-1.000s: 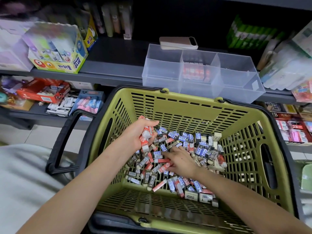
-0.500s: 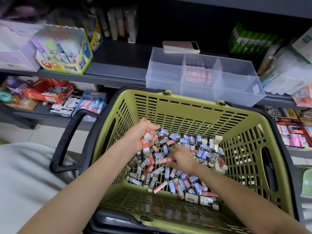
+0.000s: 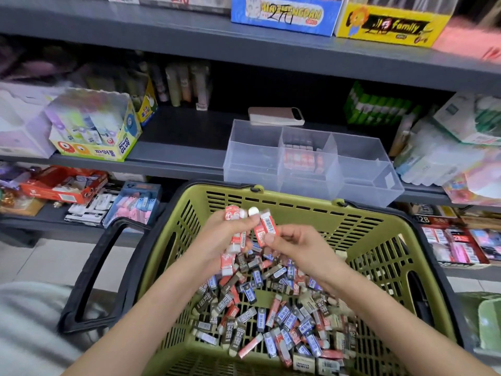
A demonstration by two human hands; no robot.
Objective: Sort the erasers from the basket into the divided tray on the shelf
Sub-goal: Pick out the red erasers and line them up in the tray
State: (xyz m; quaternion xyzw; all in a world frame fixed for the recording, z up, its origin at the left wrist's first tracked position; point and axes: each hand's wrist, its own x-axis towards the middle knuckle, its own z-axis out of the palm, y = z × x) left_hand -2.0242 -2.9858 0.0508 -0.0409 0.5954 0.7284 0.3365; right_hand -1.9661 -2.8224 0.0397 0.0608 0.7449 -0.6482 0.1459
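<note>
**Both hands up w/ red erasers, tray straight ahead**

R hand [image 3: 298, 248]: thumb + fingertips pinching one red eraser [image 3: 268, 226] at its lower end. Long axis roughly upright in view, barcode side facing cam, free end pointing toward the shelf.

L hand [image 3: 217, 240]: fingers curled round a bundle of red erasers [image 3: 234, 229], several stacked. White ends poke out top and bottom; exact count can't tell. The two hands sit just beside each other above the basket's far half, and the pinched eraser is touching or nearly touching the bundle.

Key relation: divided tray [image 3: 254, 158] lies ahead of and above both hands, past the far rim of the basket [image 3: 366, 229]. Its mid compartment is roughly in line w/ the R hand, so R looks nearer; L sits off to the side.

Containers:
- Tray, clear, 3 compartments. Mid one holds red erasers in rows [image 3: 301, 160]; no erasers visible in the outer two.
- Basket, green w/ black rim: big mixed pile [image 3: 271, 316] of red, blue and dark "2B" sleeves, lying at all angles.

Judgement: early in the sort, reds 1st. Next move prob. a reach fwd to the mid compartment.
</note>
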